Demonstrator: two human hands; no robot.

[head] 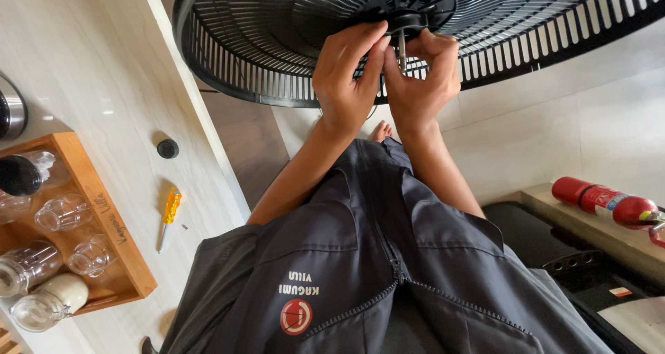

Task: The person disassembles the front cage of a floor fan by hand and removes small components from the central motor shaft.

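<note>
**Both hands at the hub of a fan guard**

We note a black round wire fan guard held in front of us, its ribs running out from a black round centre hub. A short bare metal shaft stands out from that hub.

The left hand lies against the guard just left of the shaft, its fingers together and curled, tips touching the hub's edge. The right hand sits just beside it on the other side, fingers closed around the shaft area. Whether they actually clamp the shaft we cannot tell, since the thumbs cover the contact point. The two hands touch each other at the thumbs.

On the pale stone-look surface to the left lie a yellow-handled screwdriver and, well apart from it, a small black round cap. Near these stands a wooden tray holding clear glass jars. At the far right a red cylindrical fire extinguisher lies on a ledge.
</note>
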